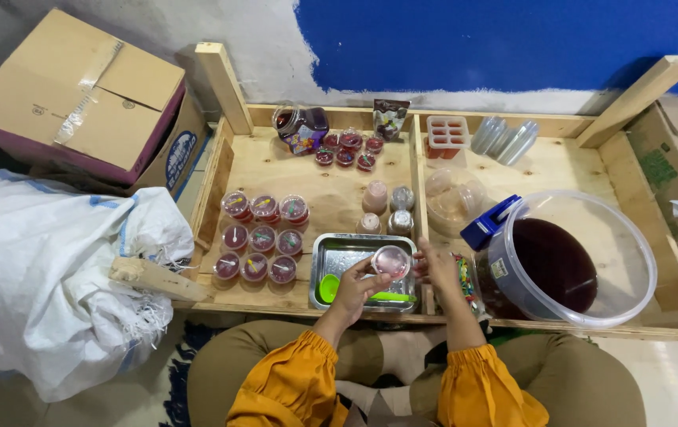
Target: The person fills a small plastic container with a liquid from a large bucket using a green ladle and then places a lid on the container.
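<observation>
My left hand and my right hand together hold a small clear plastic cup with pink-red jelly, above a steel tray. A green spoon lies in that tray under the cup. Left of the tray stand several filled, lidded jelly cups in rows. On my right sits a large clear bucket of dark red liquid, its blue handle clip facing me.
All of it rests on a low wooden frame table. At its back stand a jar, more small cups, a red mould tray and stacked clear cups. A cardboard box and a white sack lie at the left.
</observation>
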